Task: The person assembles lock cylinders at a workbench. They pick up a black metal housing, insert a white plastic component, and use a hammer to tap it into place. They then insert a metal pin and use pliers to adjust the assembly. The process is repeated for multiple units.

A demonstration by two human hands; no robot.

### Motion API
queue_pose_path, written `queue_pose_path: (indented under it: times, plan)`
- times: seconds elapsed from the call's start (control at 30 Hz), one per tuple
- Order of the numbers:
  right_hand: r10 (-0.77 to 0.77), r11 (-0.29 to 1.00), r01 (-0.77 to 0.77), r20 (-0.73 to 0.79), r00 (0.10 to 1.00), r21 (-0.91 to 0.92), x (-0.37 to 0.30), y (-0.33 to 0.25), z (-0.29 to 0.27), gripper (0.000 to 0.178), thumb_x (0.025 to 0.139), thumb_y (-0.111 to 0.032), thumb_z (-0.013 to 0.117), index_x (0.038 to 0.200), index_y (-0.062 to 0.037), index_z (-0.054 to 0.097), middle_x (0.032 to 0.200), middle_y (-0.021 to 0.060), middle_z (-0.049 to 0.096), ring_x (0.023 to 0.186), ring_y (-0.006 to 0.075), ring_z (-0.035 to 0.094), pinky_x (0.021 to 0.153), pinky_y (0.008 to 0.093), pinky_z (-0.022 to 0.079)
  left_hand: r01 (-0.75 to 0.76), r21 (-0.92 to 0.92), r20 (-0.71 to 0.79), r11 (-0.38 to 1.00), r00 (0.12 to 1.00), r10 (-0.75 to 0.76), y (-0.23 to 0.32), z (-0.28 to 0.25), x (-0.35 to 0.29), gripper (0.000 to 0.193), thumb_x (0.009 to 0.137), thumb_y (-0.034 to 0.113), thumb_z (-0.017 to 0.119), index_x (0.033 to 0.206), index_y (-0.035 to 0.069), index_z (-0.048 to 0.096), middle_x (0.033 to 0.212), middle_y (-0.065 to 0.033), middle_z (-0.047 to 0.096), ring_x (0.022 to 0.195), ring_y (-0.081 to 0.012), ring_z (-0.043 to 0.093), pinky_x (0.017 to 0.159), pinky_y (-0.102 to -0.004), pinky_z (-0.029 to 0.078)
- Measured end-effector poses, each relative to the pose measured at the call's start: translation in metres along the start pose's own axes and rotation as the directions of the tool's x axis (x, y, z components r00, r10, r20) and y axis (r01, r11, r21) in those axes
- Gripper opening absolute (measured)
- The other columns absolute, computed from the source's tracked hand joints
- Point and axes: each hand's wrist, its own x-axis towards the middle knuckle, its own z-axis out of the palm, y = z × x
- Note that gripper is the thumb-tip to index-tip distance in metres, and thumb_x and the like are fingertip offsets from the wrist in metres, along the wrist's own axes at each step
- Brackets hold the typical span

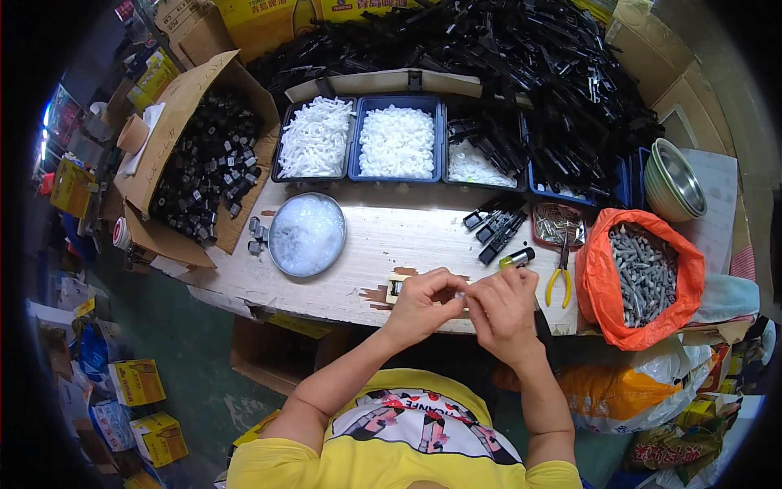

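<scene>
Fingers first: the left hand (pixel 425 301) has thumb and forefinger curled into a loop, tips pinching a tiny pale piece (pixel 461 296). The right hand (pixel 507 314) meets it there, thumb and fingertips closed on the same bit, other fingers bent. It's too small to make out, but it's nearer than the round pan (pixel 305 274) and off to its right.

Nearer than the pan too, there's a yellow shirt (pixel 366 407) with printed lettering and a picture, and a cream block (pixel 397 288) right by the left hand. The bench (pixel 399 216) under the pan is whitish and scuffed, with brown patches; the floor (pixel 204 350) to its near left is green.

Right of the pan: a few black parts (pixel 497 232), yellow-handled pliers (pixel 559 287), then a red-orange bag (pixel 599 285) full of grey pieces. Left of it is a cardboard box (pixel 171 134) of dark chunks, with some marks on the side.

Just beyond the pan, a blue tray (pixel 397 178) holds white bits; past that, a massive black heap (pixel 521 57). Yellow printed cardboard (pixel 252 24) stands farthest back.
</scene>
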Motion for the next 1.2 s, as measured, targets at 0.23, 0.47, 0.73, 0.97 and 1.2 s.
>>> queue_pose_path:
  times: [0.23, 0.47, 0.73, 0.97, 1.2]
  plan:
    - [0.555, 0.357, -0.469, 0.220, 0.802, 0.808, -0.034, 0.015, 0.025, 0.007, 0.081, -0.007, 0.060, 0.084, -0.0020, 0.057, 0.079, 0.0024, 0.055, 0.074, 0.0123, 0.050, 0.069, 0.0257, 0.039, 0.195, -0.457, 0.105, 0.868, 0.981, -0.165, 0.003, 0.002, -0.003, 0.017, 0.082, 0.004, 0.062, 0.097, -0.003, 0.059, 0.083, -0.0052, 0.062, 0.073, -0.0108, 0.060, 0.066, -0.0227, 0.050]
    - [0.522, 0.157, -0.527, 0.383, 0.762, 0.835, -0.037, 0.008, 0.023, 0.007, 0.085, -0.008, 0.057, 0.085, -0.0006, 0.059, 0.080, 0.0035, 0.055, 0.079, 0.0115, 0.049, 0.071, 0.0264, 0.040, 0.258, -0.520, 0.137, 0.814, 0.966, -0.219, -0.004, -0.007, -0.012, 0.013, 0.080, -0.004, 0.059, 0.093, -0.003, 0.061, 0.086, -0.0105, 0.063, 0.077, -0.0174, 0.064, 0.071, -0.0276, 0.052]
    - [0.226, 0.931, -0.218, 0.009, 0.974, 0.292, -0.026, 0.008, 0.026, 0.009, 0.076, -0.004, 0.062, 0.085, -0.0058, 0.062, 0.075, 0.0023, 0.057, 0.073, 0.0185, 0.049, 0.069, 0.0321, 0.029, -0.195, 0.087, -0.094, 0.977, 0.975, 0.203, -0.015, -0.005, -0.021, 0.019, 0.076, -0.007, 0.061, 0.094, -0.001, 0.060, 0.083, -0.0076, 0.064, 0.076, -0.0138, 0.061, 0.068, -0.0239, 0.048]
    - [0.059, 0.991, -0.053, -0.043, 0.997, 0.120, -0.024, 0.002, 0.020, 0.018, 0.066, -0.003, 0.069, 0.082, -0.0077, 0.061, 0.074, 0.0008, 0.059, 0.068, 0.0174, 0.050, 0.069, 0.0335, 0.030, -0.355, 0.380, -0.070, 0.854, 0.910, 0.409, -0.009, -0.007, -0.020, 0.025, 0.071, -0.009, 0.063, 0.093, 0.001, 0.060, 0.081, -0.0115, 0.062, 0.071, -0.0222, 0.059, 0.061, -0.0281, 0.046]
    - [-0.001, 1.000, 0.001, 0.018, 1.000, -0.002, -0.023, 0.009, 0.030, 0.016, 0.065, -0.006, 0.069, 0.077, -0.0092, 0.060, 0.072, -0.0001, 0.057, 0.069, 0.0173, 0.050, 0.070, 0.0356, 0.030, -0.285, 0.565, -0.102, 0.774, 0.907, 0.408, -0.013, -0.026, -0.022, 0.022, 0.067, -0.003, 0.066, 0.087, 0.004, 0.062, 0.091, -0.0074, 0.063, 0.090, -0.0243, 0.056, 0.078, -0.0339, 0.039]
